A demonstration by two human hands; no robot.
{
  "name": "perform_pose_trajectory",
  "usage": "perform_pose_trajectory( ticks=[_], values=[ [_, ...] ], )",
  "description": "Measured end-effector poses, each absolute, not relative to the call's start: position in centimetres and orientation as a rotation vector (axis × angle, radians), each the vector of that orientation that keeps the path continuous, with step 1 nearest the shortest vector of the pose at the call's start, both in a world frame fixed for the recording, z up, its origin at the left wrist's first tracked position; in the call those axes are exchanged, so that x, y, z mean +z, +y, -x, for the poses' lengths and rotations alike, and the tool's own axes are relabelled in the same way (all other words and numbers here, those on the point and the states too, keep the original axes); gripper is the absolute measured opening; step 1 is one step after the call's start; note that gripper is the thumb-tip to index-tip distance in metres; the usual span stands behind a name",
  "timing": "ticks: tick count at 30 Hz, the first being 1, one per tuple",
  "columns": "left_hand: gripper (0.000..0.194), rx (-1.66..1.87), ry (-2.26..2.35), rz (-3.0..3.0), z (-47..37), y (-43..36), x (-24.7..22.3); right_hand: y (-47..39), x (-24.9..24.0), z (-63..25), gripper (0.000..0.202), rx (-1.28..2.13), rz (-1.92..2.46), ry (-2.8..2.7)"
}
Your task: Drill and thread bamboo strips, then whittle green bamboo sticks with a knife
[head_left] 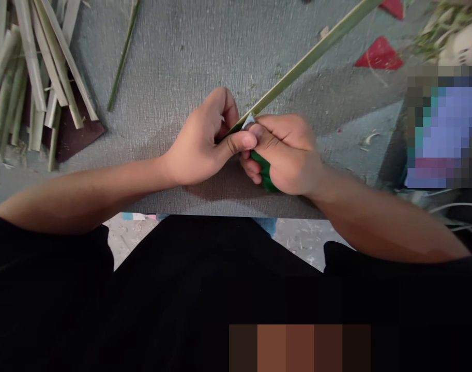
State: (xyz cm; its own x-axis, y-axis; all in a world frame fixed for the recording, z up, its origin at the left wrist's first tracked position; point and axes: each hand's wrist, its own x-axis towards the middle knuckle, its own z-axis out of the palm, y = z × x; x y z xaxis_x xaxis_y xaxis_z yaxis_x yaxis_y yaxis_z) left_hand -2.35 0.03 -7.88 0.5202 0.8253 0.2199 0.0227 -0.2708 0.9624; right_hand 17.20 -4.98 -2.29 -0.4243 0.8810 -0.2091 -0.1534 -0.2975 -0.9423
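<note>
A long pale-green bamboo strip (313,59) slants from the upper right down to my hands. My left hand (207,137) is closed around its lower end, the thumb stretched toward my right hand. In my right hand (290,152) is a knife with a green handle (267,173); the short piece of blade (249,120) that shows lies against the strip. My two thumbs meet by the blade. Fingers cover most of the handle and the strip's near end.
A pile of split stalk pieces (30,77) lies on a dark brown sheet (82,132) at the left. One thin green stalk (124,54) rests apart. Red scraps (380,54), shavings (433,28) and a blurred-out screen-like object (448,129) are at the right. The grey table's (173,199) front edge is near my body.
</note>
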Motion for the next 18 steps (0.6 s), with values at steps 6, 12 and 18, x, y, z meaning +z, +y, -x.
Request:
perform_pose_trajectory(
  ticks=[6,12,18],
  values=[
    [0.068,0.893,0.655,-1.629,2.5,-0.3,-8.2,-4.3,-1.9,-18.0,0.058,2.004,1.025,-1.248],
    [0.066,0.878,0.675,-1.681,2.8,-0.7,-7.4,-3.6,-2.1,-18.5,0.053,2.225,0.901,-1.147],
    [0.060,0.935,0.731,-1.740,2.8,-1.2,-7.2,-3.8,-2.0,-18.2,0.052,2.230,0.945,-1.086]
  ],
)
